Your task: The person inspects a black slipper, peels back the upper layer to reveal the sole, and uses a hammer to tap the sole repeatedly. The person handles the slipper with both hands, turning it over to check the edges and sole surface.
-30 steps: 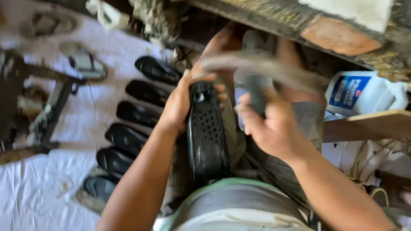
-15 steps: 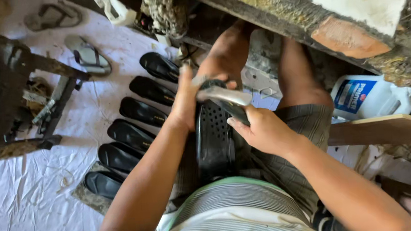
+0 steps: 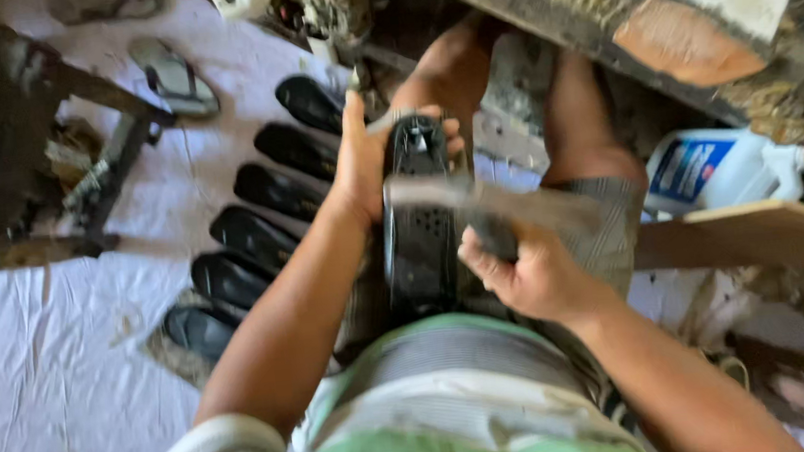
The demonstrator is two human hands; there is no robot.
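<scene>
A black perforated sandal sole (image 3: 420, 234) stands upright in my lap, toe end up. My left hand (image 3: 366, 156) grips its upper end, thumb and fingers wrapped around the top. My right hand (image 3: 519, 269) is closed around the dark handle of a flat grey tool (image 3: 493, 202), whose blurred blade lies across the face of the sole. My bare knees (image 3: 451, 69) rise just behind the sole.
A row of several black soles (image 3: 255, 230) lies on the white cloth (image 3: 42, 369) to my left. A dark metal stand (image 3: 69, 140) and a loose grey sandal (image 3: 174, 78) sit farther left. A white jug with a blue label (image 3: 721, 171) and a wooden board (image 3: 766, 235) are on the right.
The tool's blade has swept from the sole's top down across its middle, my right hand dropping lower. My left hand has kept its grip on the sole's upper end.
</scene>
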